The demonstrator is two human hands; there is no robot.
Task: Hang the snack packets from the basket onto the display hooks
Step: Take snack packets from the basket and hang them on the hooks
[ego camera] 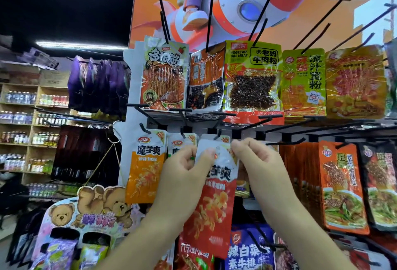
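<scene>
Left hand (184, 166) and right hand (255, 158) pinch the top corners of a red packet (211, 201), held just below a hook (218, 135); whether its hole engages is unclear.

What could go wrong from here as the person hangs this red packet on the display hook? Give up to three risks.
1. The left hand and right hand pinch only the top corners of the red packet just below the hook; it might miss the tip and drop.
2. The neighbouring packet hangs right beside the left hand and could be knocked off.
3. A bare hook juts out near the right hand and might scrape it.
</scene>
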